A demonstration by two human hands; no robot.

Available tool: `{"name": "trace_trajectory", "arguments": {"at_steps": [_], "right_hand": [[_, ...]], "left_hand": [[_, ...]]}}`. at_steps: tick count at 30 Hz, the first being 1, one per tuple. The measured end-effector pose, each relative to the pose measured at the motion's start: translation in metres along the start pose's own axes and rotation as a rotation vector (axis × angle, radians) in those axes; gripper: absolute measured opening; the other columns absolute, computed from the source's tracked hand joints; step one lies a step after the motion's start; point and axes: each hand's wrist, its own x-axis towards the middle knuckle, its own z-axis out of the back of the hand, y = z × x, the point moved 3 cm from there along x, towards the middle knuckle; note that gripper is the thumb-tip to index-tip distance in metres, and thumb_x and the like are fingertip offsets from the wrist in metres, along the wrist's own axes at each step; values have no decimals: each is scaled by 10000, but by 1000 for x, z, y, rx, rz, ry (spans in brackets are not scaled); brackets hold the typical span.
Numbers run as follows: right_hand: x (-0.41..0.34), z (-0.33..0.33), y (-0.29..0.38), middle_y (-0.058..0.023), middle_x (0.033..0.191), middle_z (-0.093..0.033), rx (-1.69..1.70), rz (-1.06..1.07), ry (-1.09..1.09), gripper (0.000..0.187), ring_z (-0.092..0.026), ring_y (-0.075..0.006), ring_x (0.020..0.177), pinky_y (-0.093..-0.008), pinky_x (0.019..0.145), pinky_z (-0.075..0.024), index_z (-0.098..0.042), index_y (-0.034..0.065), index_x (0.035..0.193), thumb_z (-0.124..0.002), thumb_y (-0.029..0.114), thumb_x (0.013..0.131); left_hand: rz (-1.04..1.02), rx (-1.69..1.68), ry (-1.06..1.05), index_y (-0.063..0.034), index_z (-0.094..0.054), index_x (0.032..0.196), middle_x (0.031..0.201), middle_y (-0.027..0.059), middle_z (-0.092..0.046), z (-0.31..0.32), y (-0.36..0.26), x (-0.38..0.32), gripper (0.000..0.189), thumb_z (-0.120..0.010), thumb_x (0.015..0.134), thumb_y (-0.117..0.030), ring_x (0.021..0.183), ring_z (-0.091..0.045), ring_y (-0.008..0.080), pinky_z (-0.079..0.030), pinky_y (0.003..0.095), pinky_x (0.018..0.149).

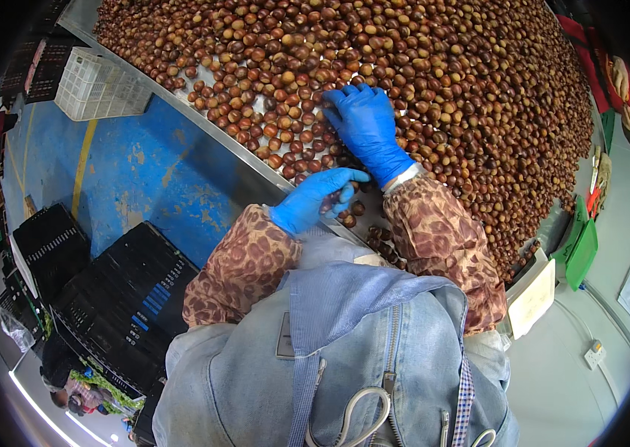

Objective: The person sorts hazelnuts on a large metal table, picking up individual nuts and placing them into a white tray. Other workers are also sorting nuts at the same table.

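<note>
Brown chestnuts (449,72) lie spread and heaped over a metal-edged table (211,127). My left hand (320,196), in a blue glove, is half curled at the table's near edge, with a few chestnuts held in its fingers. Above and to the right of it, my right hand (365,125), also blue-gloved, rests palm down on the chestnuts with its fingers bent; whether it grips any cannot be told, since its palm is hidden. More chestnuts sit near my body, between my two patterned sleeves.
A white plastic crate (99,86) stands on the blue floor beyond the table's left edge. Black crates (119,302) are stacked at the lower left. Green plastic scoops (580,251) and a cream tray (533,296) are at the right. People appear at the lower left; a co-worker's gloved hands show at the upper right.
</note>
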Motion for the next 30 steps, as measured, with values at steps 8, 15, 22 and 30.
{"name": "trace_trajectory", "arguments": {"at_steps": [8, 15, 22, 30], "right_hand": [[-10, 0, -9, -75, 852, -660, -15, -35, 156, 377, -653, -247, 828, -398, 720, -510, -671, 137, 1100, -708, 378, 813], [-63, 42, -18, -63, 830, -665, 853, -322, 145, 343, -655, -241, 748, -382, 646, -516, -707, 114, 932, -745, 418, 778], [-87, 51, -10, -45, 838, -655, 580, -30, -18, 291, -616, -260, 801, -372, 688, -500, -718, 126, 928, -768, 357, 759], [-53, 53, -63, -64, 929, -668, 323, -251, -256, 233, -617, -253, 829, -359, 719, -502, -727, 159, 1020, -720, 303, 837]], "left_hand": [[-13, -27, 32, 15, -497, 1322, 780, -40, -519, 3, -1, 2, 557, -447, 1015, -447, 655, -489, 68, -389, 215, 550], [-22, -108, -99, -35, -560, 1230, 775, -11, -530, 3, -1, 5, 602, -374, 1003, -561, 633, -480, 73, -344, 202, 497], [82, -6, -247, -91, -602, 1198, 826, 12, -606, 8, 2, 13, 484, -474, 987, -507, 650, -537, 65, -395, 190, 509], [70, 77, -155, -105, -630, 1014, 841, -42, -579, 0, -5, 14, 359, -586, 913, -447, 651, -482, 54, -341, 190, 545]]}}
